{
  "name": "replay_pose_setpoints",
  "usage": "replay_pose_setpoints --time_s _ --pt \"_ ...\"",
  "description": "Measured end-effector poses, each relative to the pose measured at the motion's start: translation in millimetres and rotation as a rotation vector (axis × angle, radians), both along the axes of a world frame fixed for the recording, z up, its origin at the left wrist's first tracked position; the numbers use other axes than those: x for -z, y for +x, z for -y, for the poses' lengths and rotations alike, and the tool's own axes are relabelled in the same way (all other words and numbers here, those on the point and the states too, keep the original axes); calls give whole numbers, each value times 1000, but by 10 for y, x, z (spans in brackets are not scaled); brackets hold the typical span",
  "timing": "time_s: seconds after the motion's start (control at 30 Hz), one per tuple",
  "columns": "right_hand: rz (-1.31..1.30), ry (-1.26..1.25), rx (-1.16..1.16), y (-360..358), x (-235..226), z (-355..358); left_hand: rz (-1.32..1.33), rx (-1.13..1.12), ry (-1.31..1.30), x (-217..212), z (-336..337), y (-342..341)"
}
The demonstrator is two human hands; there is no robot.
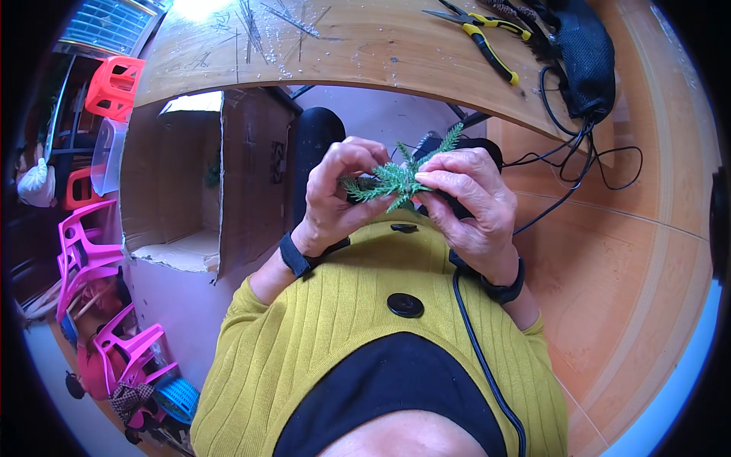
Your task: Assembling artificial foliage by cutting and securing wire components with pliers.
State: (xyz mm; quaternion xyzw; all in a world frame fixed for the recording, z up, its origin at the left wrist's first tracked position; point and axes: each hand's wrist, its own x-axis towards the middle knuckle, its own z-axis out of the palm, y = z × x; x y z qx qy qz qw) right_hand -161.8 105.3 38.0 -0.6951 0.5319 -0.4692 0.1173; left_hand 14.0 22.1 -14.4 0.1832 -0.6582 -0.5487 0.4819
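Note:
A small green artificial fir sprig (396, 178) is held between my two hands, in front of my chest and just short of the table's edge. My left hand (341, 185) has its fingers curled around the sprig's left end. With thumb and fingers closed in a pinch, my right hand (474, 194) grips the sprig near its middle, where the branchlets meet. One branchlet points up past the right fingertips. The palms and part of the stem are hidden behind the fingers.
On the wooden table (365, 46) lie thin wire pieces (251, 30), yellow-black pliers (487, 49) and a dark mesh bag (582, 57) with cables (582, 145). An open cardboard box (171, 190) stands at the left, near pink plastic stools (84, 247) and a blue basket (179, 400).

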Motion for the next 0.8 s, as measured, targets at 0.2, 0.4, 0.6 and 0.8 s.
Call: replay_pose_setpoints --time_s 0.2,0.4,0.6,0.8 --pt "126 94 32 15 64 -21 100 -110 -335 -100 34 30" --pt "157 138 30 28 95 -16 166 -120 -536 -73 28 70" --pt "225 200 -21 0 -2 -7 171 -93 -564 -75 19 70" --pt "229 258 9 13 20 -9 216 -59 -570 -53 19 61"
